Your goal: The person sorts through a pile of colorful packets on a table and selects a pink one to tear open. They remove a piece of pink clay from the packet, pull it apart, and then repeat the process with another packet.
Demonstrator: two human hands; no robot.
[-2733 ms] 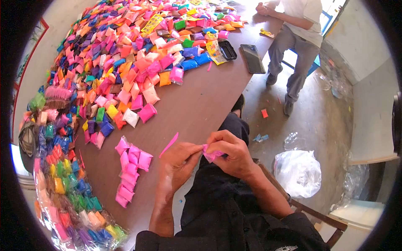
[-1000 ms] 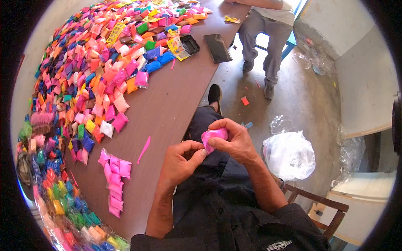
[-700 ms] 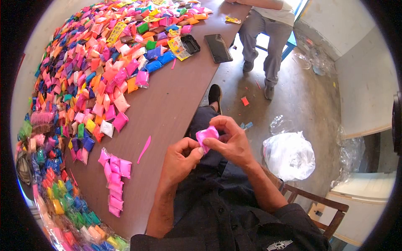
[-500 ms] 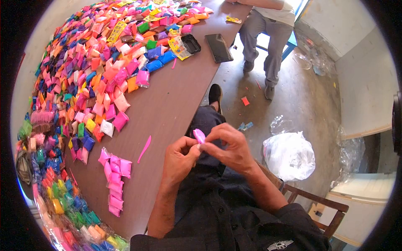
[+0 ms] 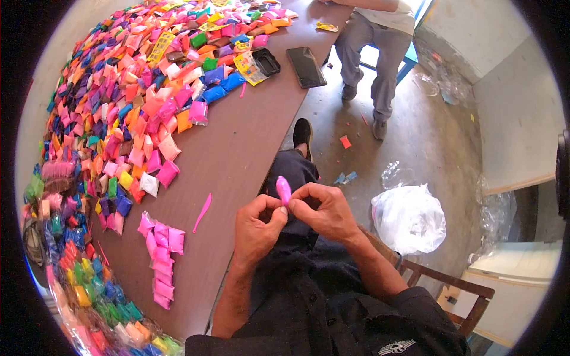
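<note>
A small pink piece (image 5: 283,190), which looks like a soft packet, stands upright between my hands over my lap. My left hand (image 5: 259,225) pinches its lower end between thumb and finger. From the other side my right hand (image 5: 320,210) grips the same lower end, fingertips almost touching the left ones. On the brown table (image 5: 219,160), to the left of my hands, lie a pink plastic stick (image 5: 202,212) and a group of pink packets (image 5: 161,258).
A big heap of coloured packets (image 5: 136,95) covers the table's far left. A phone (image 5: 306,67) and a black tray (image 5: 266,62) lie near its edge. Another person (image 5: 380,53) sits beyond. A white bag (image 5: 409,219) stands on the floor, beside a wooden chair (image 5: 451,285).
The pink piece now stands more upright and shows more of its length above my fingertips. My right hand's fingers have come down and closed nearer the piece. The view has shifted slightly.
</note>
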